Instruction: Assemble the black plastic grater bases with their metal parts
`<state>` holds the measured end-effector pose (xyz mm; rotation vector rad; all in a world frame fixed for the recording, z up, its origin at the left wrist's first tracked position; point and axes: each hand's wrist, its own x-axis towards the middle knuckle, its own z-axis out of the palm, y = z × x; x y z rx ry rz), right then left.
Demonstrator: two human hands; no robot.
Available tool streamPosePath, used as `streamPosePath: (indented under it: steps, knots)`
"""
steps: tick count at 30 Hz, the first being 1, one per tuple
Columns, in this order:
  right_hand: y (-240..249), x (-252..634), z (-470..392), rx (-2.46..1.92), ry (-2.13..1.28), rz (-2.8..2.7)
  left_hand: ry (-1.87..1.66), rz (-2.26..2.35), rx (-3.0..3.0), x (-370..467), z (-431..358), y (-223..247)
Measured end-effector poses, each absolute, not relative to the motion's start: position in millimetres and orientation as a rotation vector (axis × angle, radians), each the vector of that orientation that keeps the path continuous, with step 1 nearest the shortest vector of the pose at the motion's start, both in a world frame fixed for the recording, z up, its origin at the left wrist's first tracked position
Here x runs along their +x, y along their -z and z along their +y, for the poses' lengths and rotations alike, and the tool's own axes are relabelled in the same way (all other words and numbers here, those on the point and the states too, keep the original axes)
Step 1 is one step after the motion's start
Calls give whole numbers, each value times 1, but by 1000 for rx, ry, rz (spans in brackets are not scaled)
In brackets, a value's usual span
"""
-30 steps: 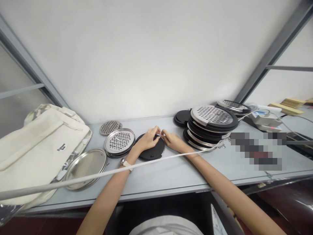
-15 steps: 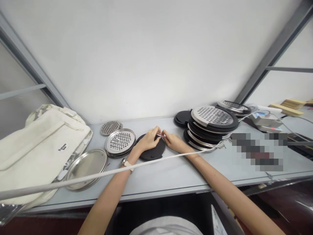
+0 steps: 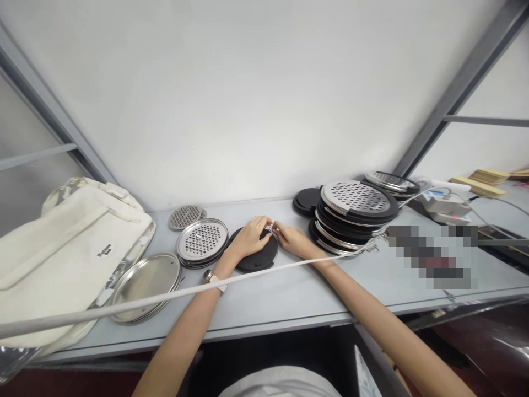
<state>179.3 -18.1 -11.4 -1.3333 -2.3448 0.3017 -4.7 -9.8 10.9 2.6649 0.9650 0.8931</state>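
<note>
A black round disc lies on the grey table, partly under my left hand. The fingers of my left hand are pinched at the disc's upper right edge, on a small shiny piece too small to name. My right hand comes in from the right, its fingertips closed on the same small piece, nearly touching the left ones. Just left of the disc is a stack of perforated metal discs. Right of my right hand rises a tall stack of black and silver discs.
Plain metal discs and a cream bag lie at the left. A white cable crosses in front of the hands. White devices and a pixelated patch are at the right. Metal posts flank the wall.
The view has shifted slightly. Both hands stay at the disc's edge, with small finger movements, and more of the shiny piece shows between the fingertips.
</note>
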Motion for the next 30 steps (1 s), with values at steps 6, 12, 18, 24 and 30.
streamPosePath:
  steps: [6, 12, 18, 24, 30]
  knots:
    - [10, 181, -17, -1352, -262, -2314, -893, 1042, 2635, -5, -13, -13]
    - [8, 184, -15, -1339, -229, -2282, -883, 972, 2521, -8, -13, -11]
    - [4, 183, -17, -1345, -232, -2290, -862, 987, 2456, -12, -9, -7]
    - [4, 181, -19, -1337, -216, -2302, -835, 987, 2629, -11, -13, -13]
    - [6, 175, -22, -1286, -255, -2317, -797, 1020, 2753, -8, -15, -15]
